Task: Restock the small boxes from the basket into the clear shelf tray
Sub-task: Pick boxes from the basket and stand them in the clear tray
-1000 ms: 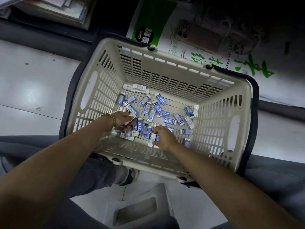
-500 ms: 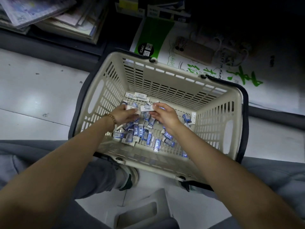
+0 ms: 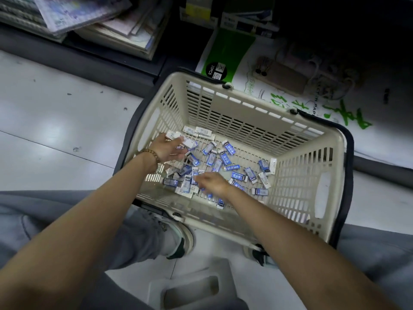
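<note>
A cream plastic basket with dark handles stands on the floor between my legs. Several small blue-and-white boxes lie scattered on its bottom. My left hand, with a bead bracelet at the wrist, grips a small bunch of the boxes above the basket's left side. My right hand reaches low over the near pile, its fingers stretched out and touching the boxes there. The clear shelf tray is not in view.
Stacked magazines and notebooks fill the bottom shelf at top left. A green-and-white paper package lies behind the basket. My shoe is by the basket's near edge, and a grey step stool sits below it.
My right hand left the box it brought up with my left hand and dropped back to the near pile. My left hand shifted left, still holding boxes. The view tilted upward.
</note>
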Demonstrator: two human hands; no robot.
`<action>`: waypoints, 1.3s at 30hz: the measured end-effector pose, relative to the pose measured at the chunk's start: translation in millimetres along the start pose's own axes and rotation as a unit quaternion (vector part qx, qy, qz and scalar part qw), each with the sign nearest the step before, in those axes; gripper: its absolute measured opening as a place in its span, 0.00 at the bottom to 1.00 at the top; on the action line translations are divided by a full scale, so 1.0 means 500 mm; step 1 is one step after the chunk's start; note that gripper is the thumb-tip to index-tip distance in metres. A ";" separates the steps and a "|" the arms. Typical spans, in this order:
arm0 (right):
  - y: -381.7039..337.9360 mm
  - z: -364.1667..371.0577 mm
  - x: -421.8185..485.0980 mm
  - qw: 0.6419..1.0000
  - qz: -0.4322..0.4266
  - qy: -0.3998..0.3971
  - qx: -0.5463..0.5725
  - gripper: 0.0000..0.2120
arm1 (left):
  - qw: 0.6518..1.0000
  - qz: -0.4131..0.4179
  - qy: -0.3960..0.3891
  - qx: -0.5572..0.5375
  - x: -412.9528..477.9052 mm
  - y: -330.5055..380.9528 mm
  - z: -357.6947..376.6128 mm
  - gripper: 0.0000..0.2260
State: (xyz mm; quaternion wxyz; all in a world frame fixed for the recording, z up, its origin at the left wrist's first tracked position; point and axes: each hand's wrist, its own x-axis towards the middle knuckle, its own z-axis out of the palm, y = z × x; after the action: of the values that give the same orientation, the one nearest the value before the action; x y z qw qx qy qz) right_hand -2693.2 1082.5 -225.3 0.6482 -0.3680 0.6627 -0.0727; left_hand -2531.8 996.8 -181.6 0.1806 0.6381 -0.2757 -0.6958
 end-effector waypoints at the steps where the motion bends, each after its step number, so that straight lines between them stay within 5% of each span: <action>1: 0.017 0.011 0.008 0.995 -0.002 -0.029 -0.091 0.21 | 1.000 -0.005 -0.004 -0.009 0.004 0.004 -0.003 0.37; 4: 0.037 0.039 0.027 0.977 -0.035 -0.037 -0.209 0.26 | 0.999 0.000 -0.020 -0.032 0.012 0.014 -0.002 0.39; 8: 0.041 0.063 0.042 0.978 -0.040 0.022 -0.206 0.22 | 0.997 -0.001 -0.023 -0.069 0.020 0.026 -0.001 0.37; 14: 0.053 0.084 0.040 0.974 -0.040 0.001 -0.225 0.27 | 0.997 0.003 -0.029 -0.075 0.022 0.027 0.000 0.37; 20: 0.045 0.087 0.045 0.985 -0.037 0.023 -0.170 0.08 | 0.995 0.001 -0.030 -0.097 0.013 0.033 0.003 0.37; 28: 0.032 0.049 0.020 0.994 0.040 0.091 0.049 0.14 | 0.995 0.010 -0.040 -0.090 0.007 0.041 0.011 0.38; 34: -0.072 -0.140 -0.122 0.970 -0.040 0.094 0.222 0.13 | 0.993 0.040 -0.105 -0.028 -0.053 0.117 0.065 0.14; 39: -0.189 -0.312 -0.304 0.953 -0.183 0.116 0.211 0.10 | 0.973 0.124 -0.184 0.059 -0.155 0.247 0.126 0.06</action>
State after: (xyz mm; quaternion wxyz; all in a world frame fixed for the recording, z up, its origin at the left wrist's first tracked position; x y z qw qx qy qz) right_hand -2815.6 1043.8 -25.4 0.6055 -0.3270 0.6237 -0.3707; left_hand -2596.8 956.6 -42.6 0.1733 0.4692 -0.4219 -0.7562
